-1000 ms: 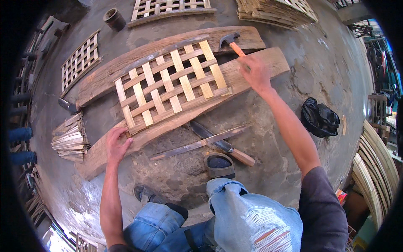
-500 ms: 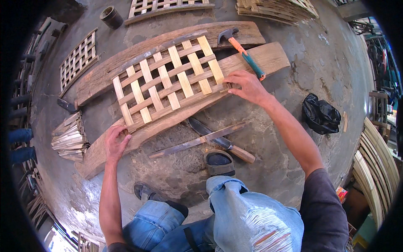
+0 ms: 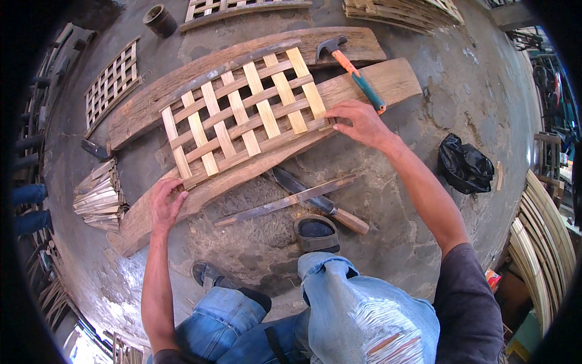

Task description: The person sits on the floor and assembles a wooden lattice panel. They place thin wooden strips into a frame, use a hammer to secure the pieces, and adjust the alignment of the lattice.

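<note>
Lattice panel [image 3: 261, 100]: one, woven of pale strips, lying on two planks, between both grips. Left grip [image 3: 167, 203]: pinching the panel's near left corner. Right grip [image 3: 359, 123]: pinching its near right corner. Front plank [image 3: 212, 188]: brown wood, running below both grips. Rear plank [image 3: 151, 109]: beyond them, roughly parallel. Hammer [image 3: 364, 88]: just beyond the right grip (handle end nearest). Floor [image 3: 424, 200]: grey, rough, patchy. Knife [image 3: 321, 204]: on the floor, nearer the body than the right grip, crossed by a flat strip [image 3: 260, 209]. Black bag [image 3: 465, 164]: right of the right grip. Strip bundle [image 3: 97, 197]: left of the left grip. Pot [image 3: 160, 22]: well beyond the left grip. Curved slats [image 3: 542, 249]: far right of the right grip.
</note>
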### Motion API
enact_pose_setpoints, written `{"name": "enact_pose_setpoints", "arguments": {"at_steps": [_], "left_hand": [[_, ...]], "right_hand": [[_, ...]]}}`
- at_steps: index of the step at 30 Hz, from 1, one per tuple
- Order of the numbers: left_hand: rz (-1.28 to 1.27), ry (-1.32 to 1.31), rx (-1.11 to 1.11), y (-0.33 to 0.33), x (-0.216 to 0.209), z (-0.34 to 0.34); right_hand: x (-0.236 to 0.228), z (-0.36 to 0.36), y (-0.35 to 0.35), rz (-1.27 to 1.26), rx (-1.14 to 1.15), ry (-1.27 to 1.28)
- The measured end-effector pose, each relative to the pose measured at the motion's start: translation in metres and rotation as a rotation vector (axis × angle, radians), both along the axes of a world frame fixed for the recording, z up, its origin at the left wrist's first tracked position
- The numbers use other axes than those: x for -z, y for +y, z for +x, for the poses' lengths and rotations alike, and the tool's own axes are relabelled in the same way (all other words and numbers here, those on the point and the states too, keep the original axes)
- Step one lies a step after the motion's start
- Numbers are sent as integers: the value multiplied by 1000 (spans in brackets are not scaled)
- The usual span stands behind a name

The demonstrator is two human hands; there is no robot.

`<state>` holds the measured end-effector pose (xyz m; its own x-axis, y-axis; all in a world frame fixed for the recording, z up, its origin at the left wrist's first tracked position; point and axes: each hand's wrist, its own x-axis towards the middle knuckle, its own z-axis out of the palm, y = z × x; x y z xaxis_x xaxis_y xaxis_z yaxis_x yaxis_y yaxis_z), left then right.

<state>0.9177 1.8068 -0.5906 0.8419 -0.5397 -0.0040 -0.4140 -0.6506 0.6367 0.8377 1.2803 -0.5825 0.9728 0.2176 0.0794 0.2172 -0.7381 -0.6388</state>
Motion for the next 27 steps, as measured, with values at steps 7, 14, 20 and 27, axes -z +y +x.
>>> {"name": "enact_pose_setpoints", "arguments": {"at_steps": [7,14,20,27], "left_hand": [[11,-17,6,4,2,1],[6,1,-9,4,3,2],[-2,-11,-6,4,5,1],[7,13,8,0,-4,2]], "right_hand": [[0,1,-1,-24,20,63],[8,-3,-1,-7,70,-1],[8,-4,0,-4,70,-19],[6,-4,2,-16,91,8]]}}
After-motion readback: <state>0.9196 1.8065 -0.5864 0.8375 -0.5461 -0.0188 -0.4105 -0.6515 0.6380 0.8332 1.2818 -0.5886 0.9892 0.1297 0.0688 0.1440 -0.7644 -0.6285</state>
